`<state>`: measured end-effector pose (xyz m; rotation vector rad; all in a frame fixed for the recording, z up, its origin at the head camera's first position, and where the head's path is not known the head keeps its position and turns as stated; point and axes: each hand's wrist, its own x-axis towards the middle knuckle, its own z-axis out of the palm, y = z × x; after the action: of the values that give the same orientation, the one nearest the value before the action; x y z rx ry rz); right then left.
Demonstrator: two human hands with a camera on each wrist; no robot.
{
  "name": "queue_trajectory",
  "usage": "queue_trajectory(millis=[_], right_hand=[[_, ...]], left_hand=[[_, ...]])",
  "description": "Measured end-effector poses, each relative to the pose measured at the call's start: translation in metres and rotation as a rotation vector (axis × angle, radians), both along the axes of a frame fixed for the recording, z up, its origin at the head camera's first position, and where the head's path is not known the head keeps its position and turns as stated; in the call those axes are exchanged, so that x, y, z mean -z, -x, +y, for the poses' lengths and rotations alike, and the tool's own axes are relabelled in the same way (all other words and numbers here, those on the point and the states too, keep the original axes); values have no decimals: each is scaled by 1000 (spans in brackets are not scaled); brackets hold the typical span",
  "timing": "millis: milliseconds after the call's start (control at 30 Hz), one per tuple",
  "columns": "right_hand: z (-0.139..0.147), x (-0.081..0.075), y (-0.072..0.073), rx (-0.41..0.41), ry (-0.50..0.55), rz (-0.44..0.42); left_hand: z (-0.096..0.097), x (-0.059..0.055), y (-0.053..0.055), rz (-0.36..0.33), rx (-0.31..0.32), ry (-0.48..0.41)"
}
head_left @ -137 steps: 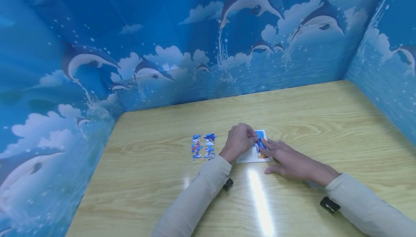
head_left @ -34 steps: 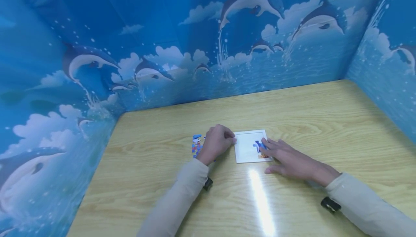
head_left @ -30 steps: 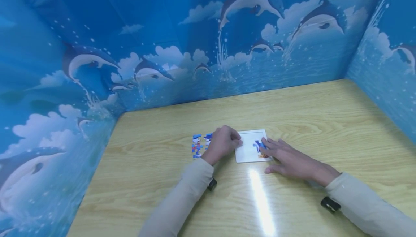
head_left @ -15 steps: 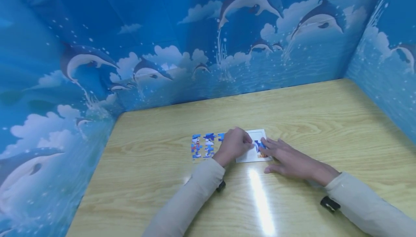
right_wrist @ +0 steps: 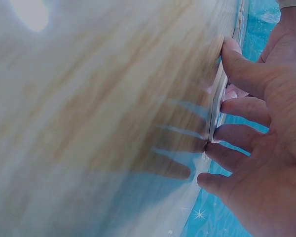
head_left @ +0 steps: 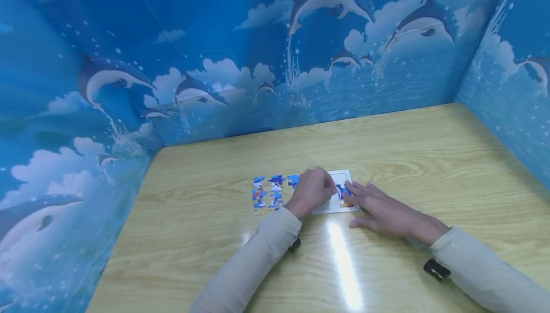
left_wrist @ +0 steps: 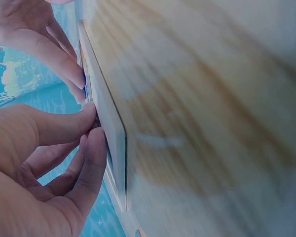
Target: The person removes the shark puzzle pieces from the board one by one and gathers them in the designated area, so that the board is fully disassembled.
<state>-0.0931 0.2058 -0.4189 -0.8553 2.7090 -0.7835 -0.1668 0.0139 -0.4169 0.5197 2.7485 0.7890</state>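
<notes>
A square white puzzle tray lies on the table, with a few joined puzzle pieces at its lower right showing blue, white and orange. My left hand is over the tray's left part, thumb and fingertips pinching a small puzzle piece beside the joined ones. In the left wrist view the left hand's fingers cover most of that piece, low against the tray. My right hand has its fingers spread, their tips resting on the joined pieces and the tray's right edge.
Left of the tray, two columns of loose puzzle pieces lie on the wood-grain table. A separate blue piece sits close by the left hand. A dolphin-printed curtain hangs round the table's back and sides.
The blue pieces at the tray's upper right 4.6 s ago are gone, and a blue piece now shows left of the tray. The left hand moved right from the tray's left edge; the right hand stayed.
</notes>
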Motion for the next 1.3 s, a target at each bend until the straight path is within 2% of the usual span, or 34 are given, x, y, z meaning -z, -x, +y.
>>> queue_trajectory(millis=[267,500,967,1300], right_hand=[[3,-2,-7,1,-17,13],[6,-2,-14,2,-11,35],[5,-2,-14,-8,-19,46],[5,-3,-16,7,-16,8]], left_hand=[[1,-1,-1,-1,-7,-5],[1,1,-2,28,-1,3],[2,0,-4,27,5,2],[0,1,-4,43,9,-31]])
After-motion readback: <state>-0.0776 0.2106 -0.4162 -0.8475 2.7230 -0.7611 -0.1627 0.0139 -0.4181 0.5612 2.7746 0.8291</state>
